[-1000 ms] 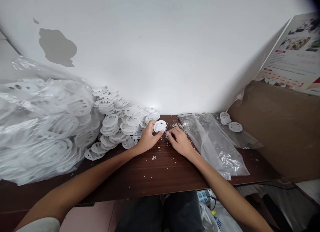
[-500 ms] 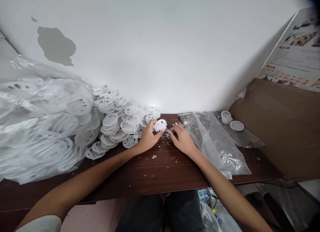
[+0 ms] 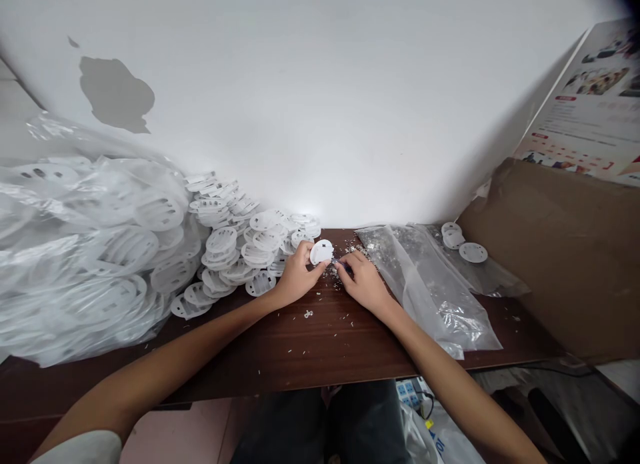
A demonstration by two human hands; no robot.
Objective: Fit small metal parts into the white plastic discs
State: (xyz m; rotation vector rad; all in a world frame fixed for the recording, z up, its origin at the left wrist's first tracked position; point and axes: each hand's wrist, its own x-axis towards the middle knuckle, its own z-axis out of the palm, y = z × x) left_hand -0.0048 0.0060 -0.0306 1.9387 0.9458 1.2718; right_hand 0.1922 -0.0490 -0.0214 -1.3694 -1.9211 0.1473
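Between the thumb and fingers of my left hand (image 3: 297,277) is a round white plastic disc (image 3: 321,251) with small cut-outs, tilted toward me. My right hand (image 3: 364,277) is closed around a small dark tool (image 3: 342,263); its tip meets the disc's lower right edge. The tool's kind is too small to make out, and the fingers hide most of it. Small white plastic scraps (image 3: 334,291) lie scattered on the brown table (image 3: 300,357) beneath and around both hands.
Left of my hands, many similar discs (image 3: 220,241) lie in overlapping stacks beside a large clear bag (image 3: 85,264) full of them. A flat plastic bag (image 3: 430,291) with scraps on it lies at the right, near a few loose discs (image 3: 473,252). A cardboard box (image 3: 555,257) stands far right.
Both hands stay almost in place, the disc and tool still held together. The camera view has shifted very slightly.
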